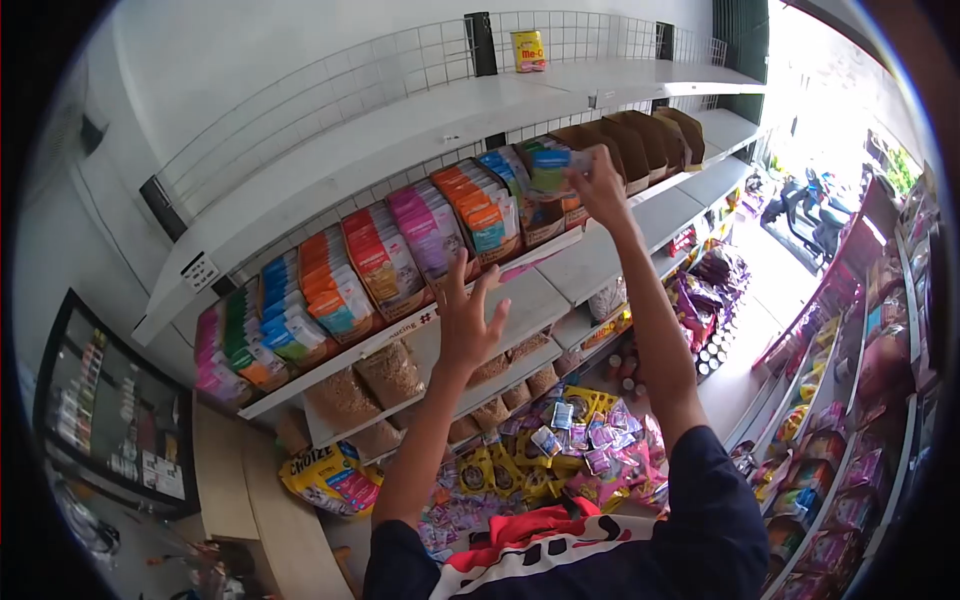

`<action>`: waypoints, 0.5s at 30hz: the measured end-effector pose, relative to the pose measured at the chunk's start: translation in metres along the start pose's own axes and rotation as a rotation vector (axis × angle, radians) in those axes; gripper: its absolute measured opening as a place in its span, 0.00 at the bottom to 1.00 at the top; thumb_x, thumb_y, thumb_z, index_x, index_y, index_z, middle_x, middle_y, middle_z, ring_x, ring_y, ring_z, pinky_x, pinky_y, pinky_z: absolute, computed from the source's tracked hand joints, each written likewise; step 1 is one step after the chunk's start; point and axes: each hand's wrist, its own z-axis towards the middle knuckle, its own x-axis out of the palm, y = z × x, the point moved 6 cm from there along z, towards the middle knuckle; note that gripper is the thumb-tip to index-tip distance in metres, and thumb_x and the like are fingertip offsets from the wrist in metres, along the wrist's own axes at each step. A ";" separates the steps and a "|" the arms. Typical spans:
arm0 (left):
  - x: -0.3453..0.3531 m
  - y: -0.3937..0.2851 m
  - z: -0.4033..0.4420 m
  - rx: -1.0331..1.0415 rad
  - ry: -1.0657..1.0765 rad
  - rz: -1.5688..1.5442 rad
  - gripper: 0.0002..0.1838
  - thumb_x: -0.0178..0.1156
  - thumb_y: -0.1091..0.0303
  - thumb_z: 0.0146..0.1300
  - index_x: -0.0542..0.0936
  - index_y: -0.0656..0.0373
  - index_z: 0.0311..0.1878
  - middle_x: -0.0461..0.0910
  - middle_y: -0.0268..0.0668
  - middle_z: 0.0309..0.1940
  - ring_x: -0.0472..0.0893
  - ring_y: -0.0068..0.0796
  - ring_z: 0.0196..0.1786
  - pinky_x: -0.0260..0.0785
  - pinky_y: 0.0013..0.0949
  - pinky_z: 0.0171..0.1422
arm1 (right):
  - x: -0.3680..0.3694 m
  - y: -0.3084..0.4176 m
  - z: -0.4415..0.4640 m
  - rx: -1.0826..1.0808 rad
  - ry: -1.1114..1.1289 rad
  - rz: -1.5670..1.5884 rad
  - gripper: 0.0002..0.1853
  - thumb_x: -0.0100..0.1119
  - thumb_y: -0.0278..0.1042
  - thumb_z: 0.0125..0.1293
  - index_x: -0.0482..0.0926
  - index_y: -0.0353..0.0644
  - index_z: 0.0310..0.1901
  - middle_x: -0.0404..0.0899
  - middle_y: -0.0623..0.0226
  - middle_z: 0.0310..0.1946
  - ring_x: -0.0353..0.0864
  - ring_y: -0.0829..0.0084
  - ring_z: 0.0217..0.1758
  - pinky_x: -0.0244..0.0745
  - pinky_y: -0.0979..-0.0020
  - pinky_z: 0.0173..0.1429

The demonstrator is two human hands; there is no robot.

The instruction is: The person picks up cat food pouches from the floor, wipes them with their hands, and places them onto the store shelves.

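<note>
My right hand (600, 188) grips a blue and green pouch (551, 172) by its edge, in front of the shelf row. The pouch is slightly blurred and partly covers the display box of pouches behind it. My left hand (470, 318) is raised in front of the shelf edge with its fingers spread and nothing in it. Nearest to it are a box of purple pouches (425, 228) and a box of orange pouches (483, 212). Red pouches (378, 252) fill another box farther left.
Brown display boxes (640, 150) stand at the row's right end. A yellow can (528, 52) sits on the top shelf (400, 140). Clear bags of kibble (390, 375) lie below. Many small packets (600, 440) and a yellow bag (325, 478) cover the floor. Another stocked shelf (830, 430) stands right.
</note>
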 end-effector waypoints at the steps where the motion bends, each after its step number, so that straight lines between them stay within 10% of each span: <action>1: 0.003 0.004 0.003 0.002 -0.008 0.002 0.36 0.65 0.54 0.64 0.65 0.50 0.73 0.49 0.47 0.78 0.53 0.50 0.78 0.48 0.54 0.78 | 0.017 -0.006 0.015 -0.008 -0.003 0.001 0.16 0.64 0.32 0.64 0.71 0.37 0.49 0.83 0.54 0.38 0.85 0.58 0.42 0.78 0.61 0.49; 3: 0.006 0.017 0.006 -0.033 -0.003 0.159 0.42 0.67 0.54 0.61 0.59 0.47 0.76 0.48 0.49 0.79 0.49 0.52 0.80 0.43 0.57 0.79 | 0.043 -0.017 0.022 -0.434 -0.296 -0.065 0.15 0.61 0.34 0.65 0.70 0.38 0.49 0.82 0.51 0.39 0.84 0.49 0.44 0.77 0.53 0.51; 8: 0.022 0.044 -0.005 -0.005 0.153 0.293 0.52 0.71 0.53 0.56 0.51 0.43 0.80 0.45 0.49 0.79 0.43 0.52 0.81 0.35 0.59 0.80 | 0.092 -0.041 0.003 -0.209 -0.007 -0.092 0.20 0.55 0.32 0.64 0.68 0.37 0.57 0.83 0.46 0.40 0.82 0.43 0.48 0.75 0.47 0.53; 11: 0.019 0.039 -0.001 -0.019 0.120 0.280 0.54 0.72 0.53 0.54 0.50 0.42 0.80 0.45 0.48 0.80 0.45 0.53 0.81 0.37 0.58 0.80 | 0.145 -0.084 -0.017 -0.009 0.597 -0.578 0.22 0.52 0.37 0.61 0.74 0.36 0.55 0.81 0.41 0.48 0.81 0.43 0.52 0.75 0.47 0.57; 15: 0.022 0.038 -0.004 -0.023 0.107 0.287 0.56 0.73 0.53 0.51 0.49 0.41 0.80 0.45 0.48 0.80 0.46 0.53 0.81 0.38 0.58 0.81 | 0.143 -0.086 -0.022 -0.015 0.486 -0.475 0.21 0.53 0.38 0.59 0.76 0.35 0.52 0.81 0.42 0.49 0.82 0.44 0.52 0.75 0.48 0.58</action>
